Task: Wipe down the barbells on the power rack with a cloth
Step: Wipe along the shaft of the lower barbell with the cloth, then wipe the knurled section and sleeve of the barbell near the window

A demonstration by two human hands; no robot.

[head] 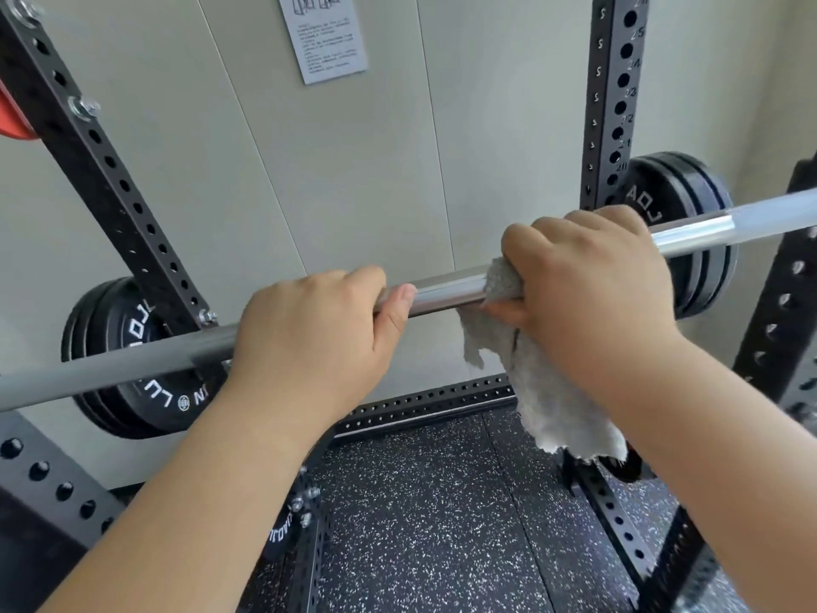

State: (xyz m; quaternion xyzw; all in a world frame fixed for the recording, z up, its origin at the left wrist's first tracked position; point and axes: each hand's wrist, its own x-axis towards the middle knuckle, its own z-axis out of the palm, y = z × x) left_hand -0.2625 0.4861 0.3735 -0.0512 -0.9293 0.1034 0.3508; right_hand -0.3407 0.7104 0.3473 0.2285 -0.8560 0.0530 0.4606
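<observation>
Under me is black rubber flooring (420, 524) flecked with white, and straight ahead a pale panelled wall (353, 170) with a printed sheet (325, 35) stuck high on it; its text is too small to read. The barbell (446, 292) runs across in front of me, rising toward my right. My left hand (318, 329) is curled over the bare bar, thumb lying along the steel. My right hand (588, 280) grips the bar through the grey cloth (544, 391), which wraps the shaft just beside my left thumb, its loose end hanging below my wrist. Black plates (115, 356) sit behind the bar at my left, and more black plates (681, 201) at my right. Two holed black uprights, one on the left (101, 161) and one on the right (614, 104), stand between the bar and the wall, and a red plate edge (11, 121) shows at far left. A holed crossmember (424, 407) lies along the floor by the wall. Between my hands a short stretch of polished shaft is open; further right the bar runs bare to the frame edge.
</observation>
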